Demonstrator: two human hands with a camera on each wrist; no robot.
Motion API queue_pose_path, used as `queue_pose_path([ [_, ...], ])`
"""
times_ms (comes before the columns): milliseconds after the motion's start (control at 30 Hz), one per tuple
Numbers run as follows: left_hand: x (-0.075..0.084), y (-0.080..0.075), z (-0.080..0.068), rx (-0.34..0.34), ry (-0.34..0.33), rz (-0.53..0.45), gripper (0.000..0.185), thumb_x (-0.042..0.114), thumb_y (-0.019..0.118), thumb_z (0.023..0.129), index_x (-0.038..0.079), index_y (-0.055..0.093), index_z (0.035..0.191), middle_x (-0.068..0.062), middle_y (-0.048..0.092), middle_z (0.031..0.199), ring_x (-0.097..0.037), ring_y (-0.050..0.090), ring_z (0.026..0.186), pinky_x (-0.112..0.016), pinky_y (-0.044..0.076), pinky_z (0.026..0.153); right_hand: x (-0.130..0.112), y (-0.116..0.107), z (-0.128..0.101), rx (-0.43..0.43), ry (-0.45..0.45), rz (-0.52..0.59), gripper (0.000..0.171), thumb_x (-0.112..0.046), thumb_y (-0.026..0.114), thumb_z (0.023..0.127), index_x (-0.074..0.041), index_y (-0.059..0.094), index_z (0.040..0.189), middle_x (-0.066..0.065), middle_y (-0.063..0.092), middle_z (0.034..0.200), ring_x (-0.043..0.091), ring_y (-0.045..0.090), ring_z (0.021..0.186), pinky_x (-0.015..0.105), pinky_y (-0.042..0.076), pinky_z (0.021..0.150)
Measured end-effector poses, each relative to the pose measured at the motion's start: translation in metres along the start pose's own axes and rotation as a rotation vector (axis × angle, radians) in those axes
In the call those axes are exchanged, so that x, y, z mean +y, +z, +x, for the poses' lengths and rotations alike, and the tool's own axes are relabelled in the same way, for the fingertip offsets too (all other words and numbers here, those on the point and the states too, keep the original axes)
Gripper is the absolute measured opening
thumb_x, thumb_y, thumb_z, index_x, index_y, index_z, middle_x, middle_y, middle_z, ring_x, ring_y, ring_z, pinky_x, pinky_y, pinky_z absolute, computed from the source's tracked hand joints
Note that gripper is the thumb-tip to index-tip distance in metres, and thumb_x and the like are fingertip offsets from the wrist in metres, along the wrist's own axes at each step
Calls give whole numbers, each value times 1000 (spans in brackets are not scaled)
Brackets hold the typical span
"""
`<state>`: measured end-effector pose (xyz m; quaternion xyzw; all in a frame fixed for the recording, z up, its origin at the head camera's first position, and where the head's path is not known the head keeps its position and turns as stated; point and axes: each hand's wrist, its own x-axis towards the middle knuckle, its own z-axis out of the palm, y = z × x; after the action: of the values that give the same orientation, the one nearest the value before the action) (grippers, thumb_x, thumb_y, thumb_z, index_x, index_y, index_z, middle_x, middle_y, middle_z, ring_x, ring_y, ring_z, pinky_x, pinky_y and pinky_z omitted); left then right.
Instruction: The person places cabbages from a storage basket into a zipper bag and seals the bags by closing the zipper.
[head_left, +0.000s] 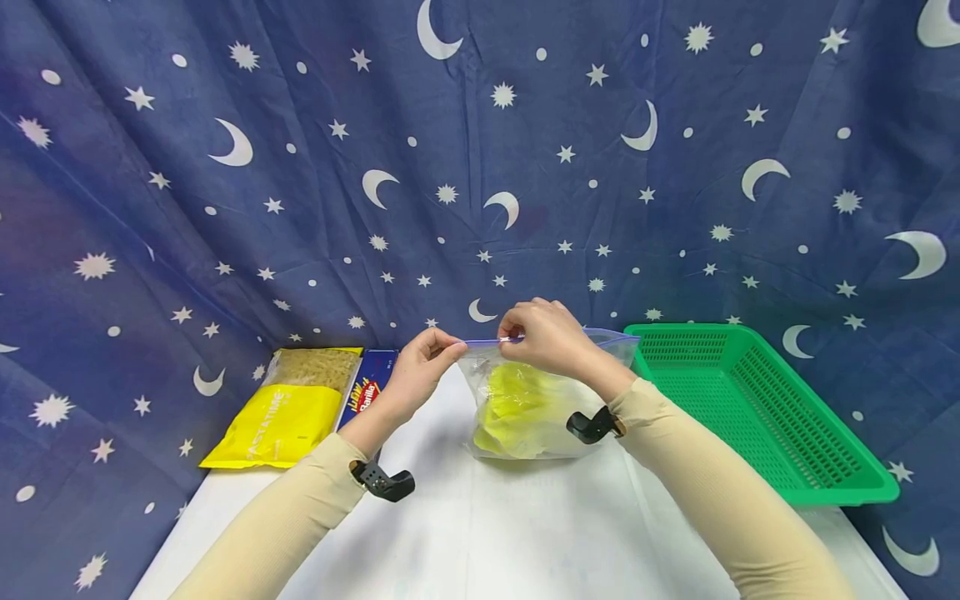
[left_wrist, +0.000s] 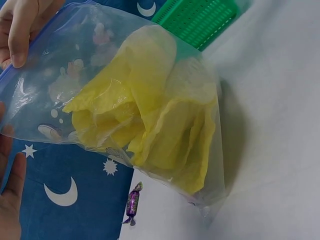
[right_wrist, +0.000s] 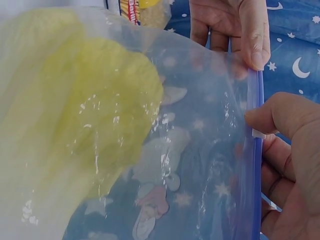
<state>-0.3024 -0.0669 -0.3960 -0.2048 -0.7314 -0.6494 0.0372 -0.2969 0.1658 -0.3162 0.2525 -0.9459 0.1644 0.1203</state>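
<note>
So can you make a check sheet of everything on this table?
Surface: white table.
Job's things: clear zip bag holding yellow cloth, standing upright.
Clutter: yellow pasta bag; blue Barilla box; green basket; purple wrapped candy.
Grippers: left hand pinches the bag's zip end; right hand pinches the slider.
Cables: nothing seen.
Surroundings: blue moon-and-star cloth.

A dark blue cloth (head_left: 480, 167) printed with white moons and stars hangs as the backdrop, falling in soft folds and spreading down past both sides of the table (head_left: 510, 533). The table is covered in plain white. Lighting is even and bright, with only a faint shadow on the white surface. No wall, floor or window shows.
</note>
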Motion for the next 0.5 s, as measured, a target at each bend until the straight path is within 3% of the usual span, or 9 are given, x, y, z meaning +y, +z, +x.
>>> queue_pose_path([
  [500,0,0,2,-6,2,24,19,23,67,101,5,64,105,-7,70,111,-18,65,109,-31,52,99,12,-6,-12,24,16,-13,4,-25,73,85,-22,74,88,-10,64,85,17,49,87,38,38,81],
])
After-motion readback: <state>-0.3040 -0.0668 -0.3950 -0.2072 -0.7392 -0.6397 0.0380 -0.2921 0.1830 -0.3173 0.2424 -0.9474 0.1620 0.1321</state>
